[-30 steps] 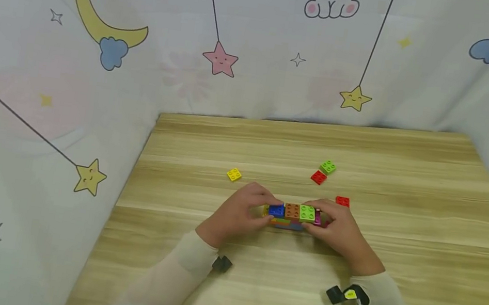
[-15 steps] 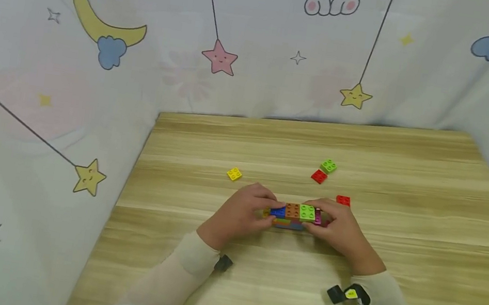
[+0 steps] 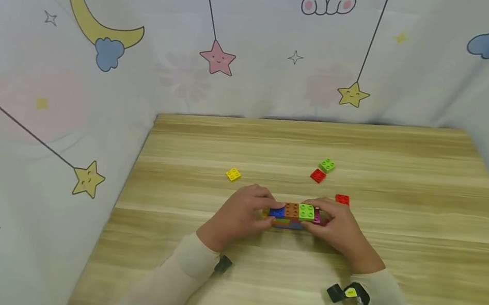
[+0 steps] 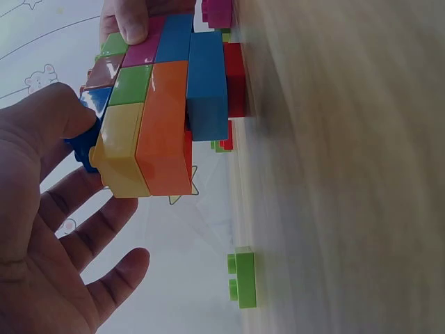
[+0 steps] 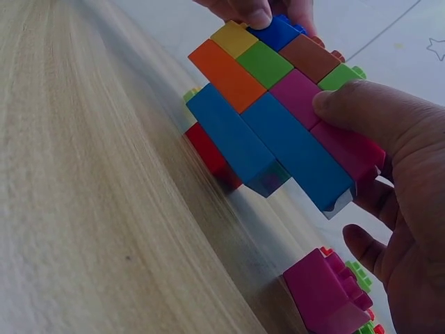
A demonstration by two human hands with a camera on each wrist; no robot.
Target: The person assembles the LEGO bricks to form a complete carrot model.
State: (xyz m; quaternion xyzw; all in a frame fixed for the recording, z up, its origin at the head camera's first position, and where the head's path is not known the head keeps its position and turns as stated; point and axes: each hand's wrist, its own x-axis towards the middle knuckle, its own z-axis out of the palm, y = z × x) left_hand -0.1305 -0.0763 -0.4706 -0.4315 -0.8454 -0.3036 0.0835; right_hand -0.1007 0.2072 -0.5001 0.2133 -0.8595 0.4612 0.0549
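Observation:
A stepped block structure [image 3: 288, 224] of stacked toy building bricks stands low over the table, in front of the person. My left hand [image 3: 237, 216] pinches the blue brick [image 4: 88, 142] at the top layer's left end, its thumb on the near side. That blue brick sits beside a brown brick [image 3: 291, 209] and a light green brick [image 3: 307, 212]. My right hand [image 3: 339, 231] grips the structure's right end, its thumb pressing a magenta brick [image 5: 295, 97]. Yellow, orange and light blue bricks [image 5: 233, 139] form the lower layers. Fingers behind the structure are partly hidden.
Loose on the wooden table [image 3: 276, 292] are a yellow brick [image 3: 233, 174], a green brick [image 3: 327, 165], a red brick [image 3: 318, 176] and another red brick [image 3: 342, 199]. A loose magenta brick [image 5: 320, 296] lies near the right hand. A patterned white cloth [image 3: 253, 91] hangs behind.
The left fingers have shifted slightly right over the blue brick and cover more of its studs. The right hand keeps its grip, and the loose bricks stay where they were.

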